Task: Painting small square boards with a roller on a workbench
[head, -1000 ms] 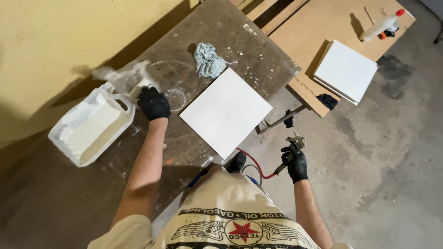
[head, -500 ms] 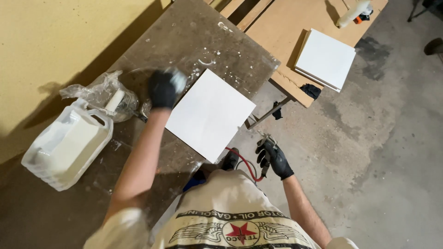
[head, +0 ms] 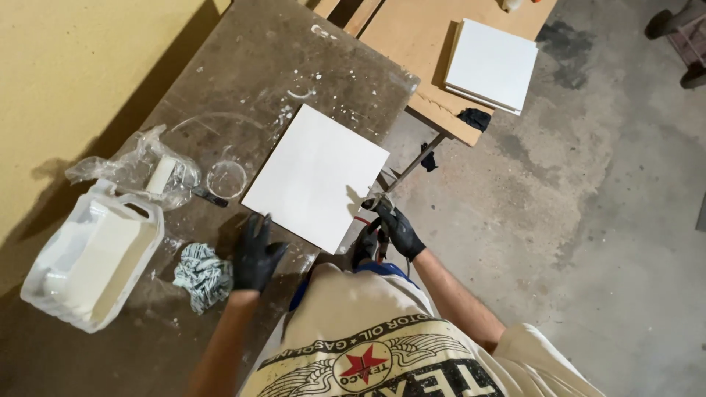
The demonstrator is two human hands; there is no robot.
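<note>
Head view looks down on a dusty, paint-flecked workbench (head: 220,81) set against a yellow wall, with bare concrete floor open to the right. A white tile (head: 316,176) lies flat on the bench, turned so its corners point diagonally, its long axis running from lower left to upper right; its right corner sits close to the bench's front edge. The left hand (head: 256,254), in a black glove, rests flat on the bench with fingers spread, just beside the tile's lower-left edge. A crumpled rag (head: 202,276) lies just left of that hand. The right hand (head: 393,224), also gloved, is closed around a small metal tool (head: 376,202) at the tile's near corner.
</note>
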